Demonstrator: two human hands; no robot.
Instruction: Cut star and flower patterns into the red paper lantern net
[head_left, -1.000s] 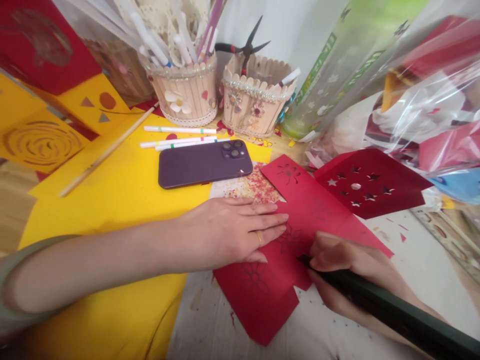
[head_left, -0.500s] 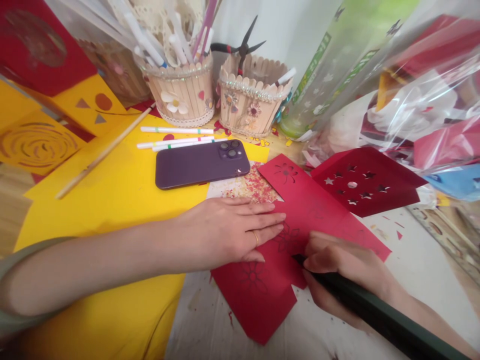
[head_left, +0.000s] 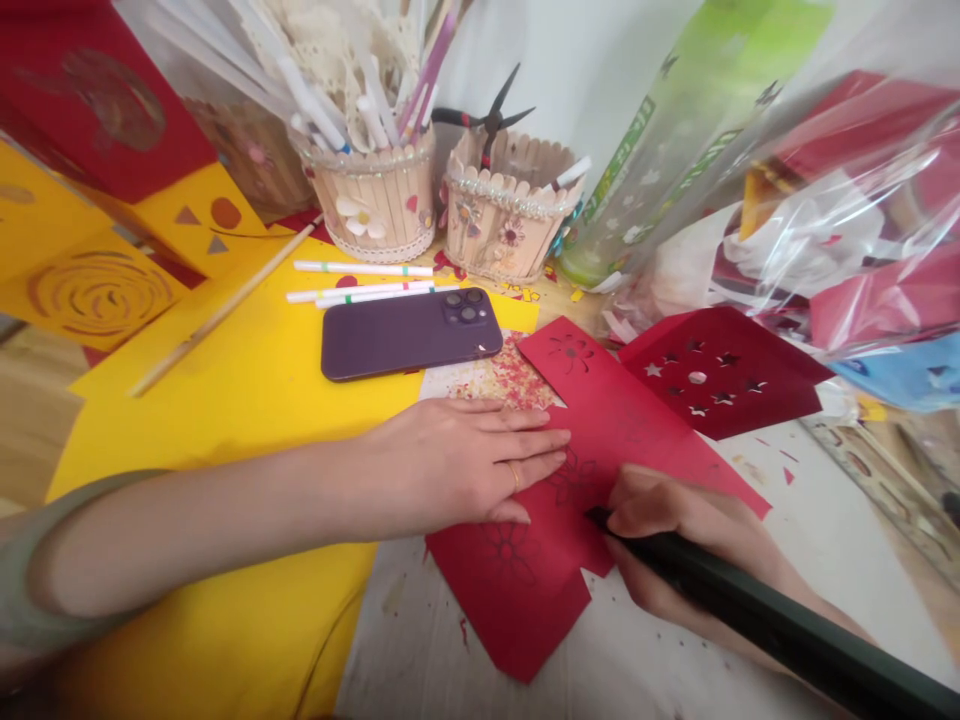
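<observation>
My left hand (head_left: 480, 460) lies flat with fingers stretched out, its fingertips on the red card (head_left: 517, 610). Dark flower outlines show on that card below and beside the fingers, and a cut-out flower (head_left: 571, 352) is near its upper end. My right hand (head_left: 675, 530) is closed around a thick black pen-like tool (head_left: 757, 600). The tool's tip points at the card just right of the middle flower; whether it touches is too blurred to tell. A folded red flap with star-shaped holes (head_left: 720, 372) stands up behind my right hand.
A purple phone (head_left: 409, 340) lies on yellow card (head_left: 247, 440), near white markers (head_left: 360, 268) and a wooden stick (head_left: 225, 310). Behind stand two stick-built pots (head_left: 382, 200), one holding pliers (head_left: 491, 115). Paper scraps (head_left: 517, 375), a green clear tube (head_left: 637, 170) and a plastic bag (head_left: 847, 200) are also there.
The camera view has shifted slightly, so the background sits a little lower and the left side further right. Both hands keep nearly the same place on the red card.
</observation>
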